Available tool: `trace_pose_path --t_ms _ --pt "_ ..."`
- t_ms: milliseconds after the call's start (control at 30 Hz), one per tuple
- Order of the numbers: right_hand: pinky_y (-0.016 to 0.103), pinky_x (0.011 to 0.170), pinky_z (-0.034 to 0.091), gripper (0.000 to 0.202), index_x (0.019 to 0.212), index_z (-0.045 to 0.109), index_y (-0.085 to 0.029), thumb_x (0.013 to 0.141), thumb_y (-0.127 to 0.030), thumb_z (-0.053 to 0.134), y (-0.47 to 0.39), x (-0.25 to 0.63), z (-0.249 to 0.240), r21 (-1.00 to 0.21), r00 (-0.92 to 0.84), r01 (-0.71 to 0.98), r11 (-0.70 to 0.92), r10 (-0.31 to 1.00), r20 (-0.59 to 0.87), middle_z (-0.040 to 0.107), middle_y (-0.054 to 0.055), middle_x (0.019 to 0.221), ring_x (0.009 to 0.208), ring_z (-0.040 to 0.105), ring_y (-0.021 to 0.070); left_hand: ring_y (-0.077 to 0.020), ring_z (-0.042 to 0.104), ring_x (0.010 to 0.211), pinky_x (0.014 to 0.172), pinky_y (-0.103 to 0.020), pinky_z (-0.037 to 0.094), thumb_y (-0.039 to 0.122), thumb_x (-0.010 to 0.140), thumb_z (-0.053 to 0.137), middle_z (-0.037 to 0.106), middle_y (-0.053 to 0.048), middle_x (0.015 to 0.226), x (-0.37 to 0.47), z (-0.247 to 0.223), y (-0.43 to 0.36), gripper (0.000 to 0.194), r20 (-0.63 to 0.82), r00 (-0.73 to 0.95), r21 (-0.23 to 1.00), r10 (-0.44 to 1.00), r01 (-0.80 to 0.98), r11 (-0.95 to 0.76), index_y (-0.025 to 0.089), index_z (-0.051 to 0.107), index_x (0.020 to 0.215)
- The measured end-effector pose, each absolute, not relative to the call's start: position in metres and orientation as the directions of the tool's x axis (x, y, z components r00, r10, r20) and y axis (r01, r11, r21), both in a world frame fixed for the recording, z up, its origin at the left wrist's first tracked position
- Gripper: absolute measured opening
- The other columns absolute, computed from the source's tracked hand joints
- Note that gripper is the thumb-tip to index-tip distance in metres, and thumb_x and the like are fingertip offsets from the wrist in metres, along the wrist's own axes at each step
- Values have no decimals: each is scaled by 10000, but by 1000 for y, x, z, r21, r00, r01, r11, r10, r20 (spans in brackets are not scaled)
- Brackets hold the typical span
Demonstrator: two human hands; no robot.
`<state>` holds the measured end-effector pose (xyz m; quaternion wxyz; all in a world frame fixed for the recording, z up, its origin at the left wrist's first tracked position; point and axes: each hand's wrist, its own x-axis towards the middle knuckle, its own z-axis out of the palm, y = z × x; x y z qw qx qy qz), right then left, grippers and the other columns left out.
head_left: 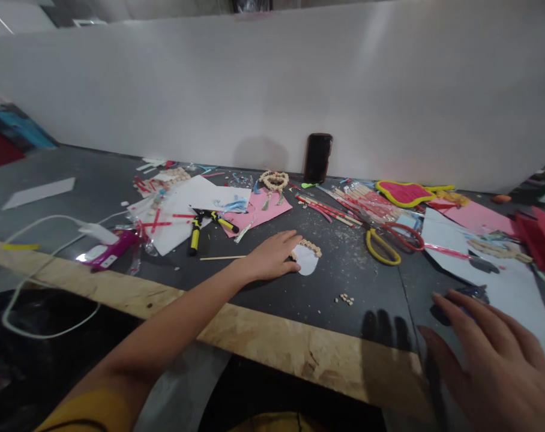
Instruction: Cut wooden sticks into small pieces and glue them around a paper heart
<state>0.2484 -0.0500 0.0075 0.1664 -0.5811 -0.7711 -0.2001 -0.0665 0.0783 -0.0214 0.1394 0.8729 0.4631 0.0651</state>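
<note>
The black and yellow pliers [195,235] lie left of the left hand [277,255]. That hand is on the white round paper [307,261] with little beads [313,247]; I can't tell if it grips. Scissors [383,257] come next. The right hand [495,354] is wide, well apart from the paper.

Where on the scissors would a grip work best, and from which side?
Probably by the yellow loop and red loop, the right hand coming from above, on the near right side. The scissors lie low on the table, loops spread towards the person and blades pointing away into the clutter, so the loops look easier to reach.
</note>
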Motion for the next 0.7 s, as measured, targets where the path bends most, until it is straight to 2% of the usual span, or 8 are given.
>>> trace_pose_path --t_ms 100,167,200,300,367,467,700 --pt "493 865 448 371 1163 524 -184 881 -379 384 -31 228 7 21 -400 901 434 810 428 605 132 1090 1046 540 320 -249 281 1350 1082 -351 254 354 827 561 323 -193 1450 -66 -21 80 648 -18 579 299 815 781 -548 72 336 1364" --pt "412 836 480 341 1164 532 -176 895 -336 396 -13 213 4 -88 -438 865 494 829 348 621 114 1085 1005 577 260 -241 284 1349 1086 -355 244 338 839 548 328 -178 1452 -65 -21 80 615 4 590 285 808 773 -566 87 343 1362" --pt "375 806 493 334 1160 537 -165 898 -319 399 -2 205 2 -143 -456 848 511 839 295 627 114 1085 977 596 237 -237 290 1347 1086 -359 243 334 844 541 332 -167 1453 -64 -22 80 599 19 595 277 804 769 -576 102 349 1361" --pt "284 710 507 312 1164 534 -152 882 -251 445 31 181 -1 -294 -408 859 418 908 99 637 105 1079 850 640 171 -244 321 1331 1075 -376 261 337 851 530 342 -139 1454 -63 -25 78 573 47 602 250 797 766 -593 130 361 1359" --pt "256 702 498 310 1154 543 -145 859 -223 490 51 167 -4 -303 -408 861 409 910 72 649 95 1052 812 644 151 -263 338 1319 1063 -394 278 346 852 528 351 -126 1452 -62 -30 79 573 48 600 230 799 772 -593 135 366 1360" --pt "277 746 480 312 1145 554 -141 842 -205 516 72 152 -10 -280 -408 869 409 911 65 656 100 1036 862 638 176 -282 352 1307 1045 -424 294 354 860 509 374 -111 1441 -62 -36 79 556 52 588 200 807 785 -586 154 372 1360" --pt "280 713 452 212 1009 624 -187 856 -254 493 88 139 -15 -231 -417 881 412 908 29 657 76 955 842 632 191 -290 345 1304 1031 -444 293 352 866 501 387 -93 1436 -62 -40 79 548 58 583 189 810 791 -582 164 367 1363"
